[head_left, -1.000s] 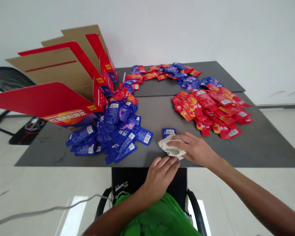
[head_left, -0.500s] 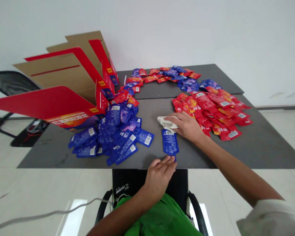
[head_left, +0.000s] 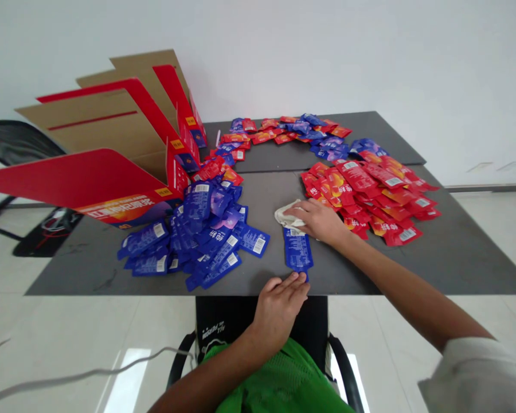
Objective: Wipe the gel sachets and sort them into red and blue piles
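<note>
Head view is showing us that our right hand (head_left: 320, 219), clamped on a crumpled white cloth (head_left: 286, 215), is now resting over the far, barcoded end of a flat blue plastic pouch (head_left: 298, 251); a second ago it was covering the near part, which is now lying exposed on the dark grey counter (head_left: 266, 183). Our left hand (head_left: 279, 307) is pressing down the pouch's narrow neck, fingers extended and together. The pouch's white print is proving too fine for reading. Chinese characters are marking the heaped blue pouches (head_left: 217, 235), the heaped red pouches (head_left: 370, 192) and the open red cardboard box (head_left: 64, 178); "ALL PERSON" is seemingly showing upside down on black fabric (head_left: 262, 312).
</note>
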{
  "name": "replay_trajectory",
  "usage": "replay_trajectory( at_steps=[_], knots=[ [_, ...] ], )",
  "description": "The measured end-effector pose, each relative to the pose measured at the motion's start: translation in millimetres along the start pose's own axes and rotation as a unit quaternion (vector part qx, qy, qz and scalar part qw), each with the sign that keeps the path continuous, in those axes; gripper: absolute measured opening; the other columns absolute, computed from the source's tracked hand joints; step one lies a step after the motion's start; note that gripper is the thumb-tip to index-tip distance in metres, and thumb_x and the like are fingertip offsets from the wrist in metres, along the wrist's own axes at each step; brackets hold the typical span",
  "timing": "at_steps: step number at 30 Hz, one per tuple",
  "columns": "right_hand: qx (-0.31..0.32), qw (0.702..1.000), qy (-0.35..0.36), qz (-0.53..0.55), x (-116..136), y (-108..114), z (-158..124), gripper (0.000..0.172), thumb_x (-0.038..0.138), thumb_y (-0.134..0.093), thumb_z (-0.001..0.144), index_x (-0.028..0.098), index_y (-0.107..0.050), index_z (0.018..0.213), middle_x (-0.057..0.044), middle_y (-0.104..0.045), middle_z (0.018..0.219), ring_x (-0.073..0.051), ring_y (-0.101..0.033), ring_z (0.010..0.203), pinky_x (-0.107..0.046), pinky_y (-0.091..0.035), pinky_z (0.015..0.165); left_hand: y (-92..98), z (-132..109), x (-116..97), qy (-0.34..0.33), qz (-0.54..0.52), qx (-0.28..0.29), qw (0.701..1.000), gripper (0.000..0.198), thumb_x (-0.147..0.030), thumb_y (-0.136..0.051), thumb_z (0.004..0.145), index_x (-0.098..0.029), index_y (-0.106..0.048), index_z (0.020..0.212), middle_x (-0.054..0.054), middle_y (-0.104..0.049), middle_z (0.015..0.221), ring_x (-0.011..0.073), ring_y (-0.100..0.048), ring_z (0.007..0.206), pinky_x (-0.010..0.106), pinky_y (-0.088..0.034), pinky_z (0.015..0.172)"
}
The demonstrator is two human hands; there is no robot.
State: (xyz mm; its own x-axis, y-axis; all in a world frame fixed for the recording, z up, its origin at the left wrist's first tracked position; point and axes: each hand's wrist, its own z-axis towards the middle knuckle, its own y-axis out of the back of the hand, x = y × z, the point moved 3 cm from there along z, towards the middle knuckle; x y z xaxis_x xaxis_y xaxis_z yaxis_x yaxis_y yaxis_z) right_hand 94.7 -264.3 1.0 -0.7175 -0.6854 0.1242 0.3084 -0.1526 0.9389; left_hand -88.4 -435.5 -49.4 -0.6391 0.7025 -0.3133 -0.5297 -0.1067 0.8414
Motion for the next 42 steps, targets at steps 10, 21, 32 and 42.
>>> replay_trajectory(
  at_steps=[10,21,32,42],
  knots=[
    [0.023,0.997,0.066,0.046,63.1,30.9,-69.7,0.045,0.019,-0.064,0.101,0.028,-0.064,0.146,-0.008,-0.07,0.14,-0.026,-0.065,0.113,-0.039,-0.058,0.092,3.7,-0.1,-1.0,0.014,-0.013,0.015,1.0,0.02,-0.023,-0.062,0.11,-0.02,-0.072,0.126,0.004,-0.078,0.134,0.0173,-0.073,0.127,0.033,-0.054,0.099],
    [-0.037,0.999,-0.024,-0.011,-5.3,5.7,1.1,0.039,0.025,-0.068,0.101,0.021,-0.069,0.14,-0.012,-0.072,0.133,-0.031,-0.065,0.116,-0.044,-0.056,0.098,2.6,2.0,-1.1,0.016,-0.003,0.021,1.0,0.018,-0.022,-0.067,0.107,-0.02,-0.074,0.123,0.004,-0.078,0.135,0.0174,-0.073,0.128,0.033,-0.054,0.097],
    [-0.274,0.935,-0.213,0.068,45.7,57.6,-128.9,0.033,0.042,-0.074,0.099,0.034,-0.075,0.131,-0.006,-0.078,0.123,-0.032,-0.075,0.108,-0.052,-0.059,0.1,27.1,66.3,16.5,0.136,0.05,-0.003,0.989,0.044,-0.043,-0.062,0.108,-0.018,-0.061,0.145,0.015,-0.07,0.135,0.0301,-0.064,0.121,0.045,-0.051,0.1],
    [-0.307,0.864,-0.368,0.157,48.3,18.7,-175.6,0.037,0.054,-0.075,0.096,0.028,-0.079,0.121,-0.007,-0.079,0.118,-0.031,-0.075,0.106,-0.05,-0.059,0.1,6.4,101.5,22.2,0.177,0.162,-0.001,0.971,0.066,-0.063,-0.071,0.096,-0.007,-0.068,0.13,0.019,-0.07,0.111,0.0312,-0.065,0.101,0.043,-0.054,0.09]
  ],
)
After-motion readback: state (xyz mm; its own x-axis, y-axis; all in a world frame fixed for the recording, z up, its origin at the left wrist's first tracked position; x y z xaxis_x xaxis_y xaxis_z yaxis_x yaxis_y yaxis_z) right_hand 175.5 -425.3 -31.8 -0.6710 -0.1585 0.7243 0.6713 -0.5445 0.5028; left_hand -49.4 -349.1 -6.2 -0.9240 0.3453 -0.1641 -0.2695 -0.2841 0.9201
